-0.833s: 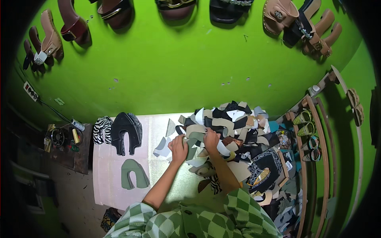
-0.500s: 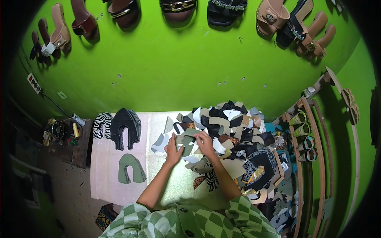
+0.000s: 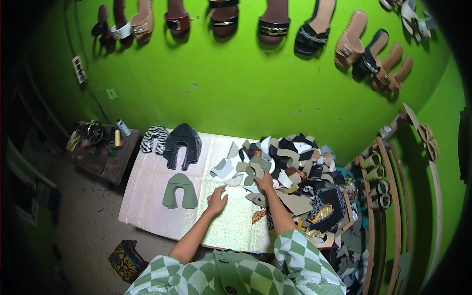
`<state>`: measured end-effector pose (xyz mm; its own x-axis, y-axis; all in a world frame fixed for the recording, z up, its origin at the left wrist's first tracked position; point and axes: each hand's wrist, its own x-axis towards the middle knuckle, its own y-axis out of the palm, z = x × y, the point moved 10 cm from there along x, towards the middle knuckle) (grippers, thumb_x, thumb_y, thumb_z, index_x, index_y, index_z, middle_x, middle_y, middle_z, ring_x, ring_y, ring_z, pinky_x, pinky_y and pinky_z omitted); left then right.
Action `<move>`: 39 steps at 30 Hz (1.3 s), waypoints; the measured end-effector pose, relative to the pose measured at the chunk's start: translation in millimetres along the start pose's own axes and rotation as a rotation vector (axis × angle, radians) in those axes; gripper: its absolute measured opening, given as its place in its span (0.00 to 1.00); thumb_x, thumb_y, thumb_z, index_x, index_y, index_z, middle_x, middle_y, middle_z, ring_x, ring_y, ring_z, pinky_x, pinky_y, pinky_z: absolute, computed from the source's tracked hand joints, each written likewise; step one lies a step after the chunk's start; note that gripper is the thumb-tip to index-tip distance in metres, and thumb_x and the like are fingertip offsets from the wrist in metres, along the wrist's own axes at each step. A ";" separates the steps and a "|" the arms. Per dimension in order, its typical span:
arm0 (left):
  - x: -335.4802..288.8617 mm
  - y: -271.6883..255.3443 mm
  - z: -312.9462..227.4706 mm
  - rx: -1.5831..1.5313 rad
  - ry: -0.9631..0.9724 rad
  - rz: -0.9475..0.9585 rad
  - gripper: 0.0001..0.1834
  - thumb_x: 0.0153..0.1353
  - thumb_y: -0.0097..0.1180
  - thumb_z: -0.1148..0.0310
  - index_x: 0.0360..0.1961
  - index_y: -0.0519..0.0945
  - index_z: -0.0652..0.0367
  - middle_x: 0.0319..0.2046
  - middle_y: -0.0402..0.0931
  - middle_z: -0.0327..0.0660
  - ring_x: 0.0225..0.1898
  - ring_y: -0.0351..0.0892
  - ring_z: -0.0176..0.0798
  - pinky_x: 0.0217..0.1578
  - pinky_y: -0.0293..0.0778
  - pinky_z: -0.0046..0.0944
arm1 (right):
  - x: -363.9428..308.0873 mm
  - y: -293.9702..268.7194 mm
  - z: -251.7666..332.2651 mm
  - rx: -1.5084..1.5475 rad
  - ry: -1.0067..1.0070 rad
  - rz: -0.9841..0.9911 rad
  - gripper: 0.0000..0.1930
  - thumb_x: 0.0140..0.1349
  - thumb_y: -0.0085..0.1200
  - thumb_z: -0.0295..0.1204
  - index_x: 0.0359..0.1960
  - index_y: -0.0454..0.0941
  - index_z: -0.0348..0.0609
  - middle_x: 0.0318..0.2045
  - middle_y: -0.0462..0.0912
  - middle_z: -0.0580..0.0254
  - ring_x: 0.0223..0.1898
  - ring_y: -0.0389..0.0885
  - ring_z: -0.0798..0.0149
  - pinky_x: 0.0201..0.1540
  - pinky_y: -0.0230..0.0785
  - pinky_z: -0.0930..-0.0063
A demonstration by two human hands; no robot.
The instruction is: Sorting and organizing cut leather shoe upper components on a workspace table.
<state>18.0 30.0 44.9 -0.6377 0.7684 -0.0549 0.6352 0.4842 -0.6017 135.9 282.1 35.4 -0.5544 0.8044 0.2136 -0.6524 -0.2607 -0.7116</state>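
Observation:
My right hand (image 3: 265,181) is at the near left edge of a heap of cut material scraps (image 3: 295,152). Its fingers are closed on a curved beige-grey scrap (image 3: 257,170). A green scrap (image 3: 260,161) lies just beyond it. My left hand (image 3: 217,200) is over the bare table (image 3: 231,216), fingers apart and holding nothing. Left of it lie green U-shaped pieces (image 3: 179,191), slightly fanned. Behind these are a stack of black U-shaped pieces (image 3: 183,147) and zebra-striped ones (image 3: 154,139). White and grey scraps (image 3: 225,168) lie between the heap and the stacks.
Sandals (image 3: 274,29) hang along the green wall. A wooden rack (image 3: 388,196) with sandals stands at the right, scraps piled beside it. On the left, a small dark table (image 3: 105,157) carries thread spools and a can. A patterned bag (image 3: 127,260) sits on the floor.
The view has shifted, and the table appears further right. My left hand has come away from the scraps toward me. My right hand now holds a curved beige-grey scrap at the heap.

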 end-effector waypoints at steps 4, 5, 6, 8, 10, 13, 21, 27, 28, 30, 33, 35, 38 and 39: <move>-36.1 -14.8 51.6 -0.092 -0.089 0.034 0.24 0.59 0.52 0.62 0.57 0.67 0.55 0.53 0.70 0.45 0.56 0.68 0.42 0.55 0.57 0.48 | -22.1 26.1 7.9 -0.021 0.243 0.104 0.21 0.49 0.60 0.31 0.46 0.76 0.40 0.35 0.81 0.52 0.39 0.80 0.54 0.43 0.70 0.65; -42.1 -19.2 60.0 -0.265 -0.136 0.036 0.24 0.61 0.50 0.59 0.57 0.66 0.57 0.54 0.69 0.46 0.57 0.68 0.41 0.55 0.58 0.48 | -27.7 27.2 32.4 0.094 0.151 0.077 0.19 0.49 0.58 0.31 0.45 0.77 0.40 0.32 0.81 0.52 0.35 0.80 0.56 0.40 0.70 0.66; -47.8 -21.7 67.4 -0.438 -0.179 0.040 0.25 0.63 0.48 0.57 0.57 0.66 0.59 0.55 0.68 0.48 0.58 0.67 0.39 0.56 0.59 0.47 | -36.6 26.6 55.6 0.209 0.063 0.048 0.18 0.50 0.57 0.30 0.44 0.77 0.39 0.29 0.81 0.53 0.31 0.80 0.58 0.37 0.70 0.68; -50.2 -31.0 63.6 -0.435 -0.187 0.029 0.25 0.65 0.46 0.55 0.57 0.65 0.59 0.54 0.69 0.48 0.56 0.69 0.39 0.54 0.63 0.45 | -73.8 30.7 95.9 0.242 0.044 0.072 0.19 0.50 0.55 0.28 0.44 0.76 0.34 0.30 0.81 0.51 0.31 0.79 0.60 0.37 0.71 0.69; -62.7 -15.8 73.1 -0.891 -0.483 0.036 0.24 0.65 0.48 0.57 0.58 0.64 0.57 0.50 0.73 0.45 0.51 0.73 0.40 0.51 0.66 0.43 | -119.8 51.8 117.6 0.320 0.047 0.229 0.21 0.49 0.55 0.28 0.46 0.75 0.33 0.37 0.81 0.48 0.37 0.80 0.59 0.42 0.71 0.70; -70.5 9.3 84.8 -1.122 -0.589 0.157 0.23 0.63 0.50 0.60 0.57 0.64 0.56 0.46 0.75 0.41 0.46 0.76 0.38 0.45 0.70 0.40 | -176.3 82.5 148.5 0.476 0.023 0.657 0.22 0.49 0.55 0.25 0.49 0.75 0.35 0.39 0.81 0.52 0.36 0.78 0.68 0.42 0.71 0.75; -76.5 4.9 138.9 -0.706 -0.608 -0.071 0.17 0.56 0.51 0.74 0.48 0.70 0.60 0.37 0.76 0.38 0.38 0.77 0.34 0.34 0.78 0.37 | -143.0 47.1 157.2 0.152 -0.219 0.241 0.20 0.49 0.57 0.26 0.48 0.74 0.42 0.40 0.75 0.53 0.38 0.77 0.54 0.45 0.69 0.63; -87.2 -4.9 124.5 -0.786 -0.582 -0.001 0.13 0.58 0.49 0.74 0.45 0.71 0.56 0.35 0.73 0.34 0.37 0.74 0.31 0.34 0.77 0.34 | -137.6 70.7 175.7 -0.151 -0.224 0.369 0.22 0.48 0.60 0.33 0.48 0.73 0.47 0.39 0.77 0.56 0.40 0.76 0.53 0.48 0.67 0.59; -87.3 -6.8 124.8 -0.787 -0.580 -0.005 0.13 0.58 0.49 0.74 0.45 0.71 0.56 0.35 0.73 0.34 0.37 0.74 0.31 0.34 0.77 0.34 | -135.1 85.8 150.3 -0.167 -0.099 0.443 0.22 0.48 0.60 0.34 0.47 0.74 0.47 0.37 0.78 0.57 0.39 0.77 0.54 0.46 0.68 0.60; -94.0 -11.9 130.8 -0.750 -0.570 -0.036 0.13 0.55 0.50 0.76 0.43 0.73 0.62 0.34 0.76 0.38 0.35 0.78 0.35 0.32 0.80 0.37 | -134.9 91.3 130.5 -0.138 -0.067 0.457 0.19 0.49 0.59 0.31 0.44 0.75 0.45 0.30 0.81 0.58 0.33 0.80 0.58 0.39 0.71 0.64; -113.4 -25.6 159.0 -0.697 -0.674 -0.140 0.13 0.54 0.51 0.76 0.42 0.75 0.63 0.33 0.77 0.40 0.32 0.80 0.35 0.30 0.81 0.36 | -141.1 78.3 124.8 0.200 -0.044 0.434 0.12 0.50 0.57 0.26 0.38 0.79 0.44 0.23 0.80 0.53 0.27 0.81 0.59 0.30 0.71 0.68; -119.6 -28.4 183.5 -0.663 -0.672 -0.171 0.12 0.53 0.51 0.75 0.41 0.76 0.64 0.32 0.78 0.41 0.31 0.80 0.36 0.29 0.81 0.36 | -133.3 57.2 102.2 0.226 0.137 0.353 0.11 0.50 0.52 0.22 0.36 0.80 0.41 0.23 0.80 0.52 0.24 0.80 0.61 0.29 0.71 0.69; -113.8 -26.1 180.3 -0.572 -0.630 -0.184 0.10 0.52 0.53 0.74 0.36 0.78 0.64 0.30 0.79 0.42 0.28 0.80 0.36 0.26 0.80 0.35 | -107.9 -10.3 58.3 0.181 -0.001 -0.039 0.10 0.51 0.48 0.23 0.34 0.81 0.41 0.22 0.80 0.50 0.22 0.79 0.59 0.28 0.70 0.67; -110.7 -25.8 177.1 -0.548 -0.596 -0.179 0.10 0.52 0.53 0.74 0.35 0.78 0.64 0.28 0.79 0.42 0.27 0.80 0.36 0.25 0.80 0.35 | -102.1 -30.7 42.2 0.075 0.031 -0.133 0.10 0.51 0.47 0.22 0.33 0.80 0.38 0.19 0.79 0.52 0.22 0.78 0.55 0.29 0.70 0.64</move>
<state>-5.0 -141.6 -74.7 -0.7754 0.3847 -0.5007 0.5266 0.8316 -0.1765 190.7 185.5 63.7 -0.4451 0.8504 0.2806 -0.7563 -0.1893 -0.6262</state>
